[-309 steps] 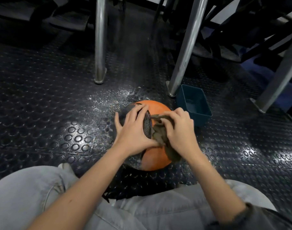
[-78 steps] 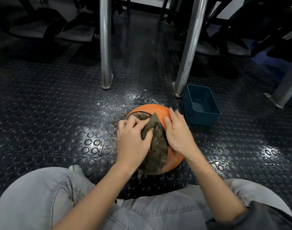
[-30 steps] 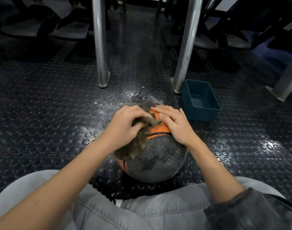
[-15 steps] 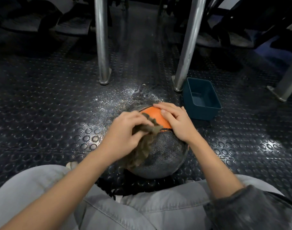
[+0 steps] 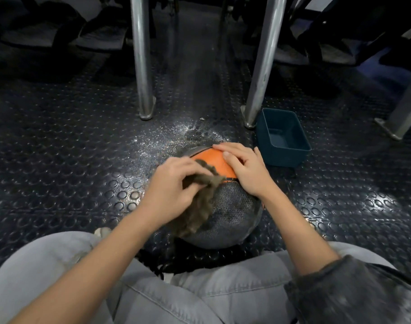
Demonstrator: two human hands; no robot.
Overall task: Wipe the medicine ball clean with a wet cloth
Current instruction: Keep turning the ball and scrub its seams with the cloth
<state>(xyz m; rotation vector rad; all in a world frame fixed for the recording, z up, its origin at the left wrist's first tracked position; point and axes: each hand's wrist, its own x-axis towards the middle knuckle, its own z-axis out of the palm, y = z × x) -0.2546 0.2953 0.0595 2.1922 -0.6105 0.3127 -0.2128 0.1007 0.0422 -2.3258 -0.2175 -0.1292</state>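
Here, grips a bunched brown-grey cloth (image 5: 199, 204) in the left hand (image 5: 171, 190), with fingers and thumb curled round its upper end. Holds that cloth against the medicine ball (image 5: 234, 206), directly under both hands, with its loose tail trailing down the grey textured panel below the left hand. Rests the right hand (image 5: 246, 171) flat on the orange panel, just right of the left hand, with fingers straight and slightly spread, grasping nothing, only pressing on the ball's far upper side. Has the ball on the dark studded floor (image 5: 59, 160), between the two forearms and just ahead of the knees in pale grey jeans (image 5: 199, 295). Shows a dark blue tub (image 5: 282, 139) beyond the right hand and a little to its right, near the ball but apart from it; cannot tell whether it holds water. Shows a metal leg (image 5: 141, 57) well beyond the left hand and a second metal leg (image 5: 261, 59) beyond the right hand's fingertips, just beside the tub's near-left corner. Shows a pale speckled patch (image 5: 171, 139) on the floor past the ball, between the fingertips and those legs.
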